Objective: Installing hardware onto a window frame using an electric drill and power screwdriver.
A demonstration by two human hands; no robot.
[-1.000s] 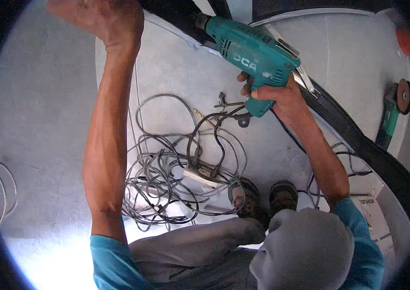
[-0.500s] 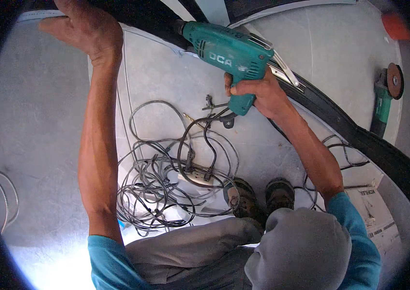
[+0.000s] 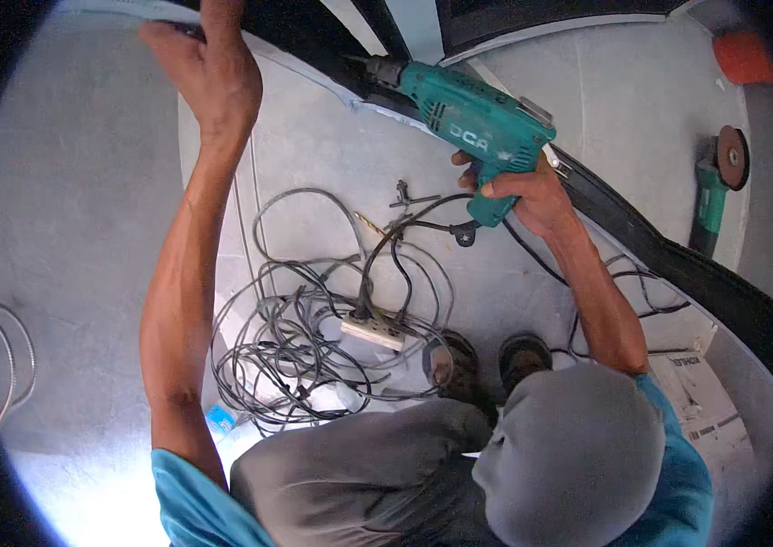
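Observation:
My right hand (image 3: 532, 196) grips a green corded power drill (image 3: 473, 109) by its handle. The drill's chuck (image 3: 386, 70) points left, toward a long black frame (image 3: 623, 210), with a thin bit just visible in front of it. I cannot tell whether the bit touches the frame. My left hand (image 3: 217, 87) is at the frame's upper left part, thumb held apart and fingers stretching upward. The top edge of the picture cuts off its fingertips. A metal hinge arm (image 3: 561, 166) on the frame is partly hidden behind my right hand.
Tangled grey and black cables (image 3: 304, 337) lie on the floor around a white power strip (image 3: 373, 333). Nearby are a chuck key (image 3: 403, 193) and a drill bit (image 3: 370, 223). An angle grinder (image 3: 710, 205), a red object (image 3: 744, 57) and a cardboard box (image 3: 696, 401) are at the right.
The drill and my right hand have shifted right and slightly down, bringing the bit into sight. My left hand has also moved a little right and down. The view has shifted slightly.

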